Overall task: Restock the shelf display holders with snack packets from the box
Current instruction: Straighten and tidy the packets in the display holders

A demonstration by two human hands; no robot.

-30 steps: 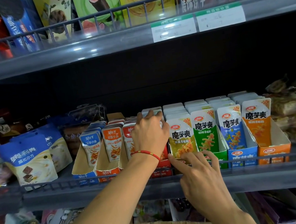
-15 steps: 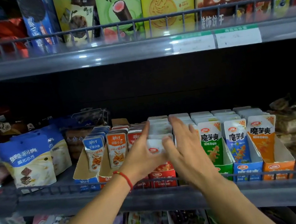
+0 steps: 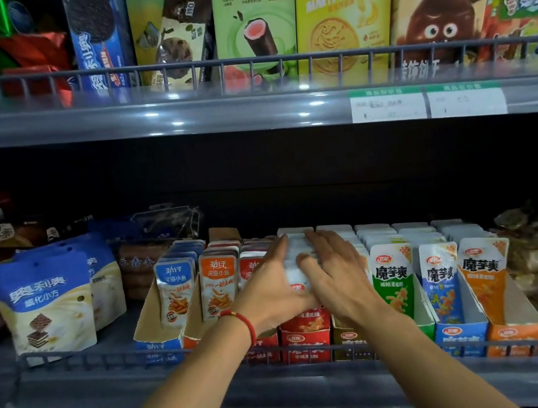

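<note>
Nearest: two bare forearms reaching up and forward from the lower edge of the view, a red cord bracelet point(image 3: 246, 323) on the left wrist. Left hand point(image 3: 268, 289) and right hand point(image 3: 335, 274) side by side, fingers straight and only slightly spread, flanking a row of white-topped snack packets point(image 3: 297, 261) standing upright in the red display holder point(image 3: 307, 339). Left palm against the left side of that row, right palm against its right side; nothing curled round or pinched, though the hands are somewhat blurred.

Just beyond, along the wire front rail point(image 3: 110, 356) of the shelf: cardboard holders in a line, touching one another. To the left of the hands, blue packets point(image 3: 176, 291) and orange packets point(image 3: 218, 287) in open-fronted holders. To the right, green packets point(image 3: 392, 280), blue-fronted packets point(image 3: 440, 280) and orange-fronted packets point(image 3: 483, 271), all upright, rows running back to the dark rear panel.

Far left of the shelf: blue and white pouches point(image 3: 44, 302). Far right: clear-wrapped goods, indistinct.

Above: upper shelf edge with two price labels point(image 3: 427, 104), tall boxes point(image 3: 341, 12) behind its rail.
</note>
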